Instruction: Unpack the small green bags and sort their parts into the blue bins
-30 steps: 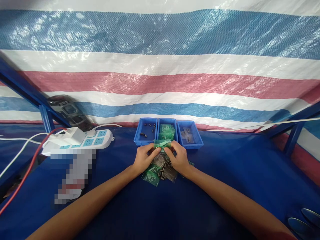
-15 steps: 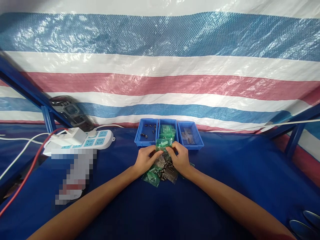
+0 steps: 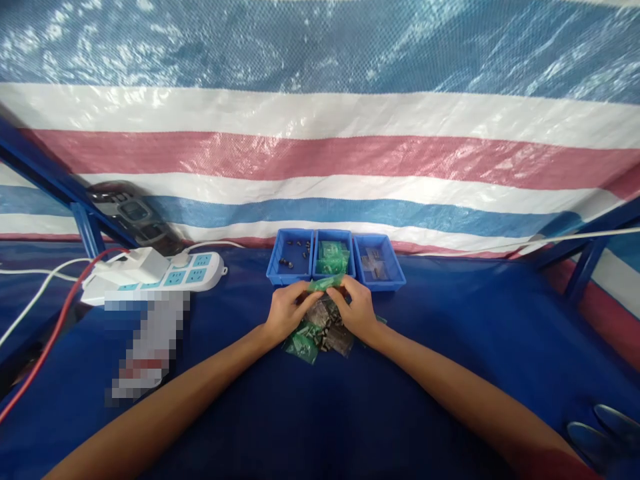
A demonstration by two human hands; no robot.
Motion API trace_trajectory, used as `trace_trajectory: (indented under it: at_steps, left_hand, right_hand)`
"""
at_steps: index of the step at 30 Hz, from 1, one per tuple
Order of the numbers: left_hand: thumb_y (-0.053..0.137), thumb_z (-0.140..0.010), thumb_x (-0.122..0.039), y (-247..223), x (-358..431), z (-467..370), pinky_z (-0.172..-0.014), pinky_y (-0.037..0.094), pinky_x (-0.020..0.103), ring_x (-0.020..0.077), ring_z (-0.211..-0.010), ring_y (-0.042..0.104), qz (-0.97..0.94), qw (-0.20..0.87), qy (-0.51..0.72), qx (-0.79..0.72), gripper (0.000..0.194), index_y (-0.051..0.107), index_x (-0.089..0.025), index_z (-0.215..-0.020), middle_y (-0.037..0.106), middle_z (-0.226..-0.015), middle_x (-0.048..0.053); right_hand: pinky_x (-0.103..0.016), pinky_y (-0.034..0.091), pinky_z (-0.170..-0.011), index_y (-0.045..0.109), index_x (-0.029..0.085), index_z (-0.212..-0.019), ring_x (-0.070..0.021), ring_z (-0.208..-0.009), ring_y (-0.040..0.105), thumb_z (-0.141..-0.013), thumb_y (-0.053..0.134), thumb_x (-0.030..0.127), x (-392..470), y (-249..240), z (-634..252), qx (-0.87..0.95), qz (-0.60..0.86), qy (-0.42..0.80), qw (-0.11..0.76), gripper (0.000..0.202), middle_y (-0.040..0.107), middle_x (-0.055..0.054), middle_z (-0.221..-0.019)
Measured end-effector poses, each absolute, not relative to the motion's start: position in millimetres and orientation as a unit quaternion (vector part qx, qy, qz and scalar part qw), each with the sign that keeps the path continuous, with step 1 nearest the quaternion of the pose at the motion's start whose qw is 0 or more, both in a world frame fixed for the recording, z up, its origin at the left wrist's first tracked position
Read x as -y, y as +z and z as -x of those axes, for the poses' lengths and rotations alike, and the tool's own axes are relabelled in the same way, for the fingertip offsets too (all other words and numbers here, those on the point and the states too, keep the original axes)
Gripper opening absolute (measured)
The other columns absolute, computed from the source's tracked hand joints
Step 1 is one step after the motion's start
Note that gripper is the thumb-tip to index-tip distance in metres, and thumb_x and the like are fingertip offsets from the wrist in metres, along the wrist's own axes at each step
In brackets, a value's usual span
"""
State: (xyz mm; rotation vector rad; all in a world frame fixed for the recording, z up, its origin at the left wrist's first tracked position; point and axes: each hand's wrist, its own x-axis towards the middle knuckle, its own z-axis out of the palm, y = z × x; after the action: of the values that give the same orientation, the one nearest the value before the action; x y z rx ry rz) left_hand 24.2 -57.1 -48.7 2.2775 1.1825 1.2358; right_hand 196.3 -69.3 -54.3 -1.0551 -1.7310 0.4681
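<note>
Between my two hands is a small green plastic bag (image 3: 326, 283), pinched at its left end by my left hand (image 3: 289, 310) and at its right end by my right hand (image 3: 356, 310). Both hands are closed, thumbs pressing on the near side. Under them lies a mixed pile of small dark metal parts (image 3: 327, 337), with a green bag (image 3: 303, 347) at its left and a clear bag (image 3: 341, 340) at its right. Just beyond the hands stands a blue bin of green bags (image 3: 316, 272). What the held bag contains cannot be made out.
A blue bin with a few dark parts (image 3: 270, 275) stands left of the middle one; another with clear bags (image 3: 400, 280) stands right. At left are a white power strip (image 3: 213, 272), a red cable (image 3: 65, 313) and a pixelated object (image 3: 155, 347). A striped sheet (image 3: 320, 157) hangs behind.
The green bag, flat and facing me before, is now folded or tilted into a narrow strip between my fingers. The whole view has shifted slightly, so the scene sits a little higher.
</note>
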Motion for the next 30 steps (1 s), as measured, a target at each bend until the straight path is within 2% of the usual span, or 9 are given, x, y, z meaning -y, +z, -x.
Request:
trace_trajectory:
  at_steps: [4,12,14,16,18,20,23,27,30]
  left_hand:
    - [0.058,-0.084,-0.035,-49.6,55.3,-23.4,-0.052,0.041,0.020,0.0103,-0.052,0.056,-0.781,0.167,0.444,-0.406,0.021,0.066,-0.016,-0.079,0.064,-0.062,0.000]
    - [0.060,-0.083,-0.031,-52.4,57.0,-24.2,-0.051,0.038,0.020,0.0084,-0.050,0.050,-0.793,0.136,0.444,-0.394,0.017,0.066,-0.016,-0.079,0.059,-0.058,-0.002]
    - [0.058,-0.083,-0.029,-50.0,58.6,-24.5,-0.050,0.038,0.020,0.0079,-0.049,0.049,-0.802,0.134,0.441,-0.381,0.015,0.064,-0.016,-0.078,0.059,-0.059,-0.001]
    - [0.056,-0.084,-0.027,-47.6,59.8,-24.8,-0.050,0.038,0.020,0.0077,-0.048,0.048,-0.812,0.135,0.436,-0.364,0.014,0.063,-0.016,-0.077,0.060,-0.061,0.000]
    - [0.055,-0.084,-0.026,-46.4,60.2,-24.8,-0.049,0.038,0.020,0.0077,-0.047,0.046,-0.818,0.134,0.434,-0.353,0.015,0.061,-0.016,-0.074,0.058,-0.060,0.000]
    - [0.054,-0.084,-0.026,-46.3,59.9,-24.5,-0.050,0.038,0.021,0.0083,-0.049,0.046,-0.817,0.134,0.435,-0.353,0.016,0.060,-0.016,-0.073,0.056,-0.060,0.000]
    - [0.053,-0.085,-0.024,-46.8,59.0,-23.6,-0.057,0.043,0.022,0.0107,-0.059,0.054,-0.807,0.136,0.451,-0.356,0.015,0.060,-0.016,-0.076,0.060,-0.069,0.002]
    - [0.051,-0.087,-0.023,-45.9,58.4,-22.5,-0.069,0.047,0.024,0.0138,-0.074,0.060,-0.795,0.136,0.471,-0.357,0.014,0.062,-0.016,-0.081,0.064,-0.082,0.005]
    - [0.051,-0.088,-0.029,-45.2,58.3,-22.5,-0.067,0.047,0.024,0.0142,-0.073,0.061,-0.799,0.144,0.450,-0.371,0.017,0.062,-0.017,-0.085,0.065,-0.081,0.005]
  right_hand:
    - [-0.026,0.037,-0.055,0.053,0.018,-0.076,-0.0141,-0.058,0.048,-0.093,0.044,0.036,69.4,-52.4,-196.2,0.721,0.437,0.195,0.502,0.027,0.051,-0.002,-0.066]
    - [-0.027,0.042,-0.058,0.055,0.018,-0.083,-0.0144,-0.061,0.050,-0.092,0.044,0.033,71.0,-50.6,-199.2,0.719,0.438,0.209,0.498,0.021,0.053,-0.003,-0.070]
    - [-0.028,0.045,-0.059,0.055,0.018,-0.097,-0.0156,-0.066,0.053,-0.091,0.045,0.031,71.4,-50.2,-199.1,0.709,0.425,0.217,0.519,0.017,0.054,-0.005,-0.080]
    - [-0.030,0.049,-0.061,0.049,0.020,-0.114,-0.0187,-0.078,0.056,-0.090,0.047,0.030,72.3,-49.4,-198.7,0.700,0.405,0.209,0.550,0.026,0.055,-0.010,-0.096]
    - [-0.034,0.052,-0.066,0.045,0.022,-0.122,-0.0224,-0.091,0.055,-0.089,0.047,0.029,73.4,-48.7,-198.6,0.706,0.385,0.184,0.565,0.034,0.052,-0.013,-0.109]
    - [-0.039,0.052,-0.074,0.049,0.023,-0.118,-0.0243,-0.098,0.054,-0.089,0.047,0.027,74.2,-48.8,-198.7,0.723,0.371,0.157,0.561,0.030,0.052,-0.012,-0.111]
    - [-0.041,0.049,-0.080,0.057,0.021,-0.100,-0.0227,-0.092,0.056,-0.089,0.047,0.024,73.6,-50.4,-199.0,0.730,0.371,0.137,0.557,0.015,0.055,-0.010,-0.099]
    - [-0.037,0.048,-0.073,0.059,0.018,-0.081,-0.0199,-0.080,0.055,-0.089,0.050,0.023,70.9,-52.1,-197.9,0.710,0.392,0.123,0.572,0.013,0.053,-0.008,-0.085]
    - [-0.034,0.047,-0.066,0.059,0.018,-0.079,-0.0188,-0.074,0.054,-0.089,0.049,0.025,69.7,-52.1,-196.4,0.707,0.391,0.123,0.576,0.016,0.053,-0.007,-0.078]
